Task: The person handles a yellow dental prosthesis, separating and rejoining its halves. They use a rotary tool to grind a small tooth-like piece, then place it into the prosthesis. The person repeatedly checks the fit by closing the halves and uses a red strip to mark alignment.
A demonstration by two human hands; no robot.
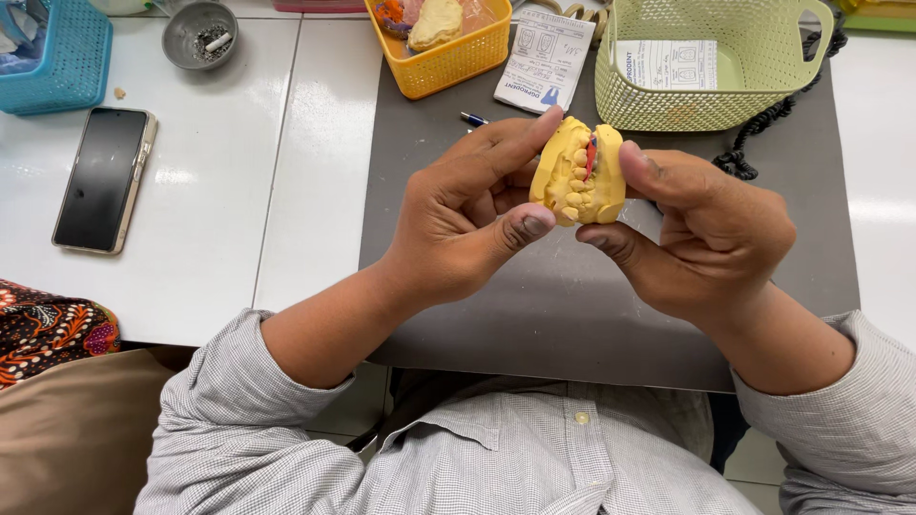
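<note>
Holding a pair of yellow dental casts (578, 172) pressed together, I am gripping them between both hands above a grey mat (563, 296) on the white tabletop (229, 219). My left hand (468, 215) is clamping the casts from their 9 o'clock side, forefinger on top and thumb beneath. My right hand (711, 234) is closing on them from 3 o'clock in the same way. A strip of red is showing between the two casts. At 12 o'clock an orange basket (448, 57) and a printed leaflet (544, 62) are lying; at 1 o'clock a pale green basket (706, 67) is standing. A dark phone (103, 179) is resting face up at 9 o'clock, with a grey ashtray (198, 33) beyond it.
</note>
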